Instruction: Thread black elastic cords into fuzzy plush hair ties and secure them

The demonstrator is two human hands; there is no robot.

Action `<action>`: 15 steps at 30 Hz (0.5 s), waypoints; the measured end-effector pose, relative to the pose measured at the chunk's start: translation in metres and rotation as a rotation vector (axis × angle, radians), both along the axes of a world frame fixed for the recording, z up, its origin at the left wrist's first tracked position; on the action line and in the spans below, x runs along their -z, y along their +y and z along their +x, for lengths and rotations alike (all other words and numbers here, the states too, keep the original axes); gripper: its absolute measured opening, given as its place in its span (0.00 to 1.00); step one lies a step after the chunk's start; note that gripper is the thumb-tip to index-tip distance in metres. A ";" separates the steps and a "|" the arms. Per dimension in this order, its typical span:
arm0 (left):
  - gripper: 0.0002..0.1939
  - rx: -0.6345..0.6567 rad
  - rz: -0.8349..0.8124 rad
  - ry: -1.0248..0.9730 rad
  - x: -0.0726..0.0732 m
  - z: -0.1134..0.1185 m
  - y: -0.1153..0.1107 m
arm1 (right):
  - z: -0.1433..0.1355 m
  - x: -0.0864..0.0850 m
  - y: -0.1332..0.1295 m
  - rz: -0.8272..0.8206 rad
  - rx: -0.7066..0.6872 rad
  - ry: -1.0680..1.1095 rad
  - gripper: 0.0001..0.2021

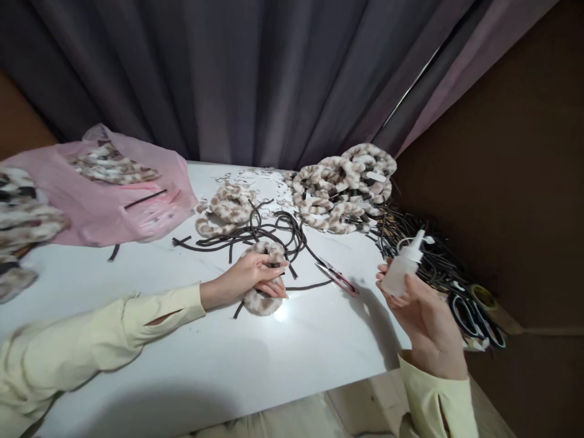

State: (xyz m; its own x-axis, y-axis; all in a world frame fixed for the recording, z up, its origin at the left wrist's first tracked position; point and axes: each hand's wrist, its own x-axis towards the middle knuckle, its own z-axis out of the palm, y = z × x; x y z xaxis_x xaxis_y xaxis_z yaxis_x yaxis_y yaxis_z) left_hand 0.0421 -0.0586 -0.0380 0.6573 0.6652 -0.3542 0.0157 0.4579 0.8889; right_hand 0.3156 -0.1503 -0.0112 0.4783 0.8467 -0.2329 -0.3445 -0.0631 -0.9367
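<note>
My left hand [262, 275] is closed on a fluffy white-and-brown plush ring [262, 304] low over the table, and its fingers cover the ring's middle. A dark cord end shows below the ring, and another dark cord runs out to its right. In my right hand [426, 313] is a small translucent squeeze bottle [399, 271] with a narrow white nozzle pointing up and its cap hanging at the side. Scissors with pink handles [342, 281] lie on the table between my hands. Behind the ring spreads a tangle of dark cords [274, 228].
Several plush rings are heaped at the back right [337, 188], and a few lie at the back middle [230, 204]. A pink plastic bag [173, 176] with plush pieces stands left. Dark cord bundles [438, 249] line the table's right edge. Curtains [228, 79] hang behind.
</note>
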 end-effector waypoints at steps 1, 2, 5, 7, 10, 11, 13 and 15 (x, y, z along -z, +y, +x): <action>0.29 -0.001 0.005 0.003 0.000 0.000 0.000 | 0.002 0.003 0.005 -0.015 -0.080 -0.043 0.18; 0.29 -0.002 0.010 0.006 0.000 0.000 0.000 | 0.003 0.007 0.013 -0.026 -0.138 -0.101 0.19; 0.28 0.002 0.025 0.014 -0.002 0.000 -0.001 | 0.011 0.023 0.042 -0.012 -0.091 -0.316 0.19; 0.28 0.012 0.030 0.013 -0.002 0.000 -0.001 | 0.019 0.033 0.061 -0.009 -0.047 -0.461 0.19; 0.27 0.015 0.034 0.010 -0.003 -0.001 -0.001 | 0.029 0.043 0.080 0.001 -0.029 -0.553 0.20; 0.27 0.013 0.032 0.012 -0.003 -0.001 -0.001 | 0.031 0.044 0.083 0.007 -0.039 -0.570 0.21; 0.27 0.001 0.026 0.013 -0.004 -0.001 -0.001 | 0.033 0.044 0.086 0.012 -0.082 -0.608 0.21; 0.27 -0.013 0.016 0.009 -0.004 -0.001 -0.002 | 0.033 0.043 0.086 0.010 -0.133 -0.645 0.22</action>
State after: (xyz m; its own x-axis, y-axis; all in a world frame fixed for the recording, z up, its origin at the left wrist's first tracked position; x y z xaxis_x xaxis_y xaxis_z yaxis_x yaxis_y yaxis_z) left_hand 0.0415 -0.0602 -0.0345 0.6454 0.6790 -0.3498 0.0184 0.4440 0.8959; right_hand 0.3487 -0.0643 -0.0542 0.4106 0.9088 0.0734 0.2960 -0.0567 -0.9535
